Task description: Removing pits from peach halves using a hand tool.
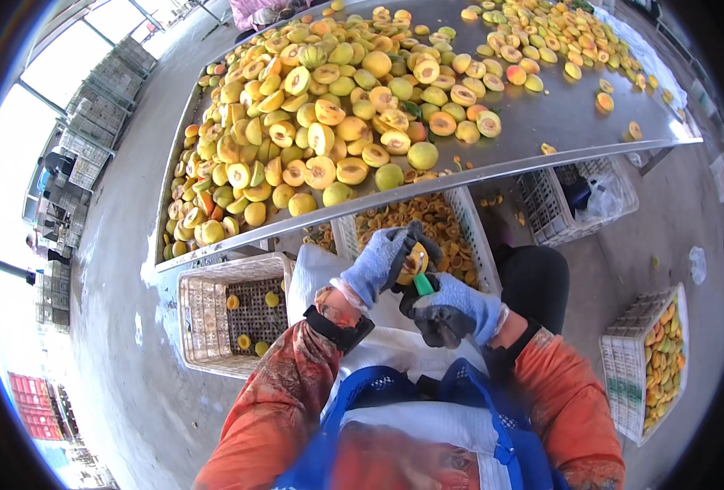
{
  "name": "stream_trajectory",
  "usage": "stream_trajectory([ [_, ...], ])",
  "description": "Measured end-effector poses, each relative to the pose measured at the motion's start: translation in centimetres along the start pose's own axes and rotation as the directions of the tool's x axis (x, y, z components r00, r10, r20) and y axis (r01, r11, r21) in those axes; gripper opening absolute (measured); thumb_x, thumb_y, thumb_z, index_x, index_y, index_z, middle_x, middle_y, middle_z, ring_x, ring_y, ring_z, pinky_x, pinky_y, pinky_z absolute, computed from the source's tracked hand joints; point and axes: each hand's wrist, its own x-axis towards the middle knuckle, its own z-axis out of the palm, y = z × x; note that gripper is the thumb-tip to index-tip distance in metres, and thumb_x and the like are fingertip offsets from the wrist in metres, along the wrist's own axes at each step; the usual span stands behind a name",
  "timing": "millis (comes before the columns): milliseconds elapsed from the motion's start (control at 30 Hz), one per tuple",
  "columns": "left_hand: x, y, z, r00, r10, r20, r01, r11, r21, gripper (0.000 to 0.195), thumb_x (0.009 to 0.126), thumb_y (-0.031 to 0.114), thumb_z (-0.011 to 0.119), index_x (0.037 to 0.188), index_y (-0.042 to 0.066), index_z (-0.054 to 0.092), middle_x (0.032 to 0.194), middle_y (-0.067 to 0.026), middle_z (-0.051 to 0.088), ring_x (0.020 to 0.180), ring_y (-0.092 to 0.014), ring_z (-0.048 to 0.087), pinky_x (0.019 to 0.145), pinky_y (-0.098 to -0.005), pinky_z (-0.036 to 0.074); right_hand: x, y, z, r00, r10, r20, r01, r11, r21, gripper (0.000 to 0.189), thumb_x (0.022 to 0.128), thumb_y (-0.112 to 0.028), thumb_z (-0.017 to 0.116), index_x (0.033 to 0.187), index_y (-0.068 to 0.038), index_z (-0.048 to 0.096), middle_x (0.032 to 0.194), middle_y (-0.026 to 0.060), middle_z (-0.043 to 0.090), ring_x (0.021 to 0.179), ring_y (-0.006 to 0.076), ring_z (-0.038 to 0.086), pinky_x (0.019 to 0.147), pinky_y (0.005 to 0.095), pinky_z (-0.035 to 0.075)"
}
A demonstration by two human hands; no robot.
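Note:
My left hand, in a blue-grey knit glove with dark coating, is closed around a halved yellow peach, cut face towards me. The fruit is held above a white plastic crate of brownish-orange scraps. In my right hand, gloved alike, is a small tool with a green handle; its working end meets the peach and is too small to make out. Just beyond both hands runs the raised metal edge of a table, which bears a large heap of halved peaches.
Left of my knees stands a crate holding a few fruit pieces. Another crate with plastic bags sits under the table's right side. A peach-filled crate is at far right. A person in pink is at the table's far side.

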Motion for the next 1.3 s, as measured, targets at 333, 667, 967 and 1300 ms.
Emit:
stream_trajectory([
  [333,3.8,-0.2,1.1,0.991,-0.126,-0.035,0.113,0.958,-0.265,0.055,0.092,0.046,0.044,0.098,-0.006,0.060,0.084,-0.0175,0.065,0.073,-0.025,0.066,0.058,-0.0332,0.055,1.0,-1.4,-3.0,0.999,0.021,-0.032,-0.019,0.998,0.062,0.025,0.071,-0.017,0.064,0.087,-0.001,0.054,0.055,0.0095,0.053,0.038,0.0202,0.052,0.034,0.0292,0.039],
  [667,6.0,0.2,2.6,0.911,0.170,-0.375,-0.134,0.984,0.120,0.063,0.092,0.052,0.036,0.093,-0.005,0.062,0.080,-0.0148,0.066,0.075,-0.021,0.063,0.071,-0.0316,0.050,3.8,-0.7,-6.8,0.960,-0.135,0.246,0.096,0.982,0.165,0.019,0.080,-0.016,0.062,0.091,-0.002,0.056,0.060,0.0075,0.056,0.044,0.0134,0.053,0.037,0.0244,0.040],
  [967,8.8,-0.3,2.9,0.920,0.285,-0.269,-0.184,0.921,0.344,0.047,0.094,0.038,0.045,0.086,-0.003,0.066,0.081,-0.0128,0.066,0.074,-0.019,0.062,0.070,-0.0298,0.049,5.2,1.6,-8.4,0.925,-0.287,0.250,0.168,0.897,0.408,0.026,0.083,-0.013,0.061,0.104,-0.002,0.052,0.082,0.0061,0.059,0.072,0.0146,0.060,0.057,0.0254,0.049],
  [1300,9.3,-3.0,0.3,0.971,0.231,-0.062,-0.183,0.886,0.427,0.026,0.089,0.019,0.056,0.100,-0.004,0.063,0.088,-0.0118,0.066,0.079,-0.017,0.060,0.072,-0.0294,0.048,3.6,-0.6,-8.6,0.987,-0.039,0.155,0.026,0.996,0.085,0.018,0.073,-0.014,0.062,0.082,0.001,0.057,0.055,0.0090,0.058,0.040,0.0176,0.054,0.035,0.0281,0.041],
])
